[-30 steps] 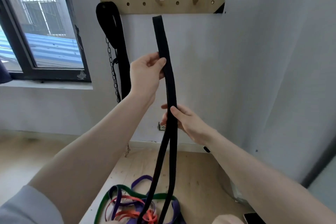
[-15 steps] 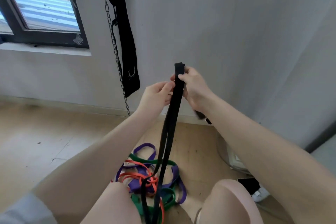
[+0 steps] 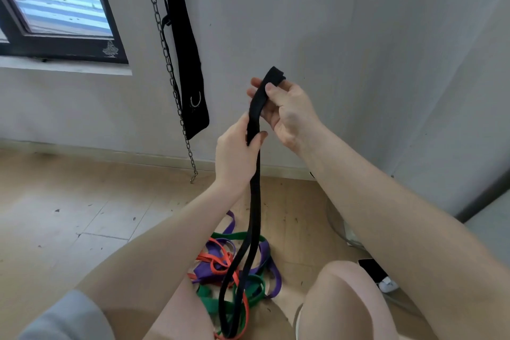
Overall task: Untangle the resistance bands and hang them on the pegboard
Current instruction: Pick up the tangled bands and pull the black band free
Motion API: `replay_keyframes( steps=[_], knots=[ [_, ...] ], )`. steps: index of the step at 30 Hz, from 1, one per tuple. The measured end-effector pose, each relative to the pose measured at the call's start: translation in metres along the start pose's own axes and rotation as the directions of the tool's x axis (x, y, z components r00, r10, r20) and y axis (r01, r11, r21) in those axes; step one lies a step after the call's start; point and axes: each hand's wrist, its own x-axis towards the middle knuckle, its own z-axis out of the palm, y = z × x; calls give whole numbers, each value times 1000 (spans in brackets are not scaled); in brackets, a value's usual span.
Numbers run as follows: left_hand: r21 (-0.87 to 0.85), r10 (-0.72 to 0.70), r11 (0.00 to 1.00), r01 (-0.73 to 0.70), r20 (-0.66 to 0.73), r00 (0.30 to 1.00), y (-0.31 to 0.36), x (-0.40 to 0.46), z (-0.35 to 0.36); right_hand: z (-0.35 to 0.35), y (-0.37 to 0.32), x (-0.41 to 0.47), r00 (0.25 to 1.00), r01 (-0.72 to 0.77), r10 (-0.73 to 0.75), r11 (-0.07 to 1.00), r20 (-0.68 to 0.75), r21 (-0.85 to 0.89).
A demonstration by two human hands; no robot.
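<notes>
we hold the black band [image 3: 253, 196] up in front of the grey wall [image 3: 345, 36], its folded top end sticking up just above our right hand [image 3: 287, 110]. the right grip pinches that top end, thumb on the near face and fingers curled behind it. just below, our left hand [image 3: 237, 154] wraps the same band, thumb pressed across its front, so the two hands sit close together, one above the other. from the left grip the band drops as a long doubled loop between our knees and its lower end lies in the pile of bands [image 3: 234, 265] on the wooden floor [image 3: 82, 215]. in that pile a green band [image 3: 237, 235], a purple band [image 3: 265, 251] and an orange band [image 3: 212, 258] are wound through one another, and the black loop crosses over them. whether it is caught in them we cannot tell.

to the left of our hands a wide black strap [image 3: 190, 85] with a metal ring hangs on the wall, with a chain [image 3: 168, 63] dangling beside it down to the skirting. a dark-framed window [image 3: 55, 8] fills the upper left corner. a dark phone [image 3: 372, 269] lies on the floor by our right knee.
</notes>
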Motion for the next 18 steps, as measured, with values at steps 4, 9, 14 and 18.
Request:
replay_keyframes(
  steps=[4, 9, 14, 18],
  knots=[
    [-58, 16, 998, -11, 95, 995, 16, 10, -12, -15, -14, 9, 998, -13, 0, 972, -56, -235],
    [-77, -152, 985, 155, 44, 987, 29, 46, -17, -40, 20, -11, 982, -181, 186, 846, -42, -502],
    [-230, -255, 940, 254, 25, 967, 46, 63, -9, -62, 64, -46, 961, -8, 209, 671, 179, -741],
    [-260, -297, 927, 271, -65, 952, 41, 72, -20, -75, 59, -48, 979, -51, 176, 701, 103, -712]
  ],
)
